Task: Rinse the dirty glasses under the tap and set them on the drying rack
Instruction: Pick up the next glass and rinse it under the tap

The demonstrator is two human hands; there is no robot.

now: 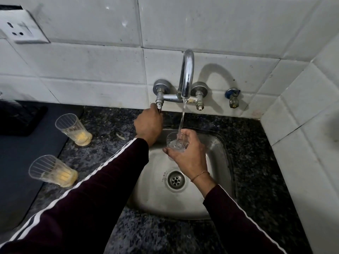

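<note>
Holding a clear ribbed drinking glass [175, 143] under the chrome tap's [186, 74] stream above the steel sink [216, 182], the right hand [189, 153] wraps it so water fills it; the left hand [149, 125] grips the tap's left valve. Two juice-stained glasses [73, 129] wait on the speckled surface [256, 162], far left; no drying rack is plainly visible.
</note>
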